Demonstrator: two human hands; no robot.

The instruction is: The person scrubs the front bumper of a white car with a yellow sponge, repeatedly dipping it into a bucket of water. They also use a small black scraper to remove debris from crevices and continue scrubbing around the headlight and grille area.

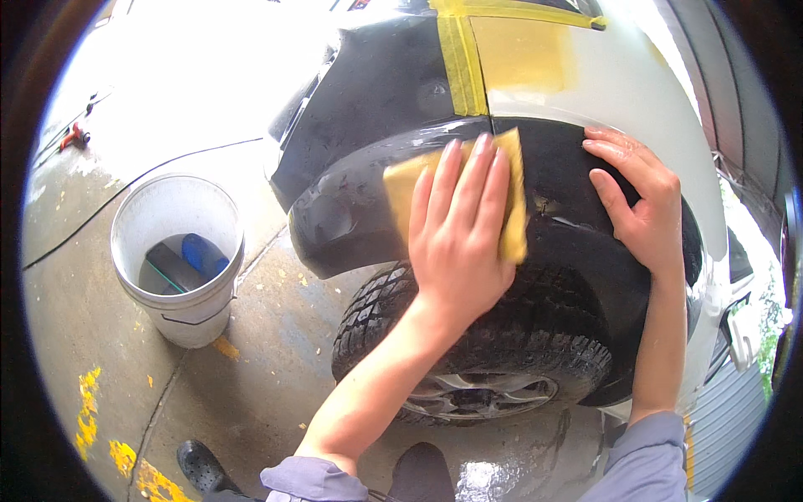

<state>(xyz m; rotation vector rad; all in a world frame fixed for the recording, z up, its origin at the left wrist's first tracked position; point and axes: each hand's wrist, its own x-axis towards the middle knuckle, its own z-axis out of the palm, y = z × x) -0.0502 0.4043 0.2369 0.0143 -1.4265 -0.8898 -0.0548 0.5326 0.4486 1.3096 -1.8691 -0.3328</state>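
Observation:
My left hand [461, 232] lies flat over a folded yellow sheet [401, 182], pressing it to the black wheel-arch trim of a car; whether the sheet is cloth or sandpaper I cannot tell. The left thumb is hidden. My right hand [640, 188] rests with spread fingers on the black fender flare [539, 150] to the right and holds nothing. Above, yellow masking tape [461, 69] runs along the seam between the black bumper [376, 81] and the white fender [608, 75]. A yellowish patch [521, 53] marks the fender beside the tape.
Below the arch is the tyre [376, 320] with its alloy wheel [483, 395]. A white bucket [179, 245] on the concrete floor holds liquid, a dark block [175, 263] and a blue item [204, 254]. A black cable [150, 166] crosses the floor behind it. My black clog [204, 464] is at lower left.

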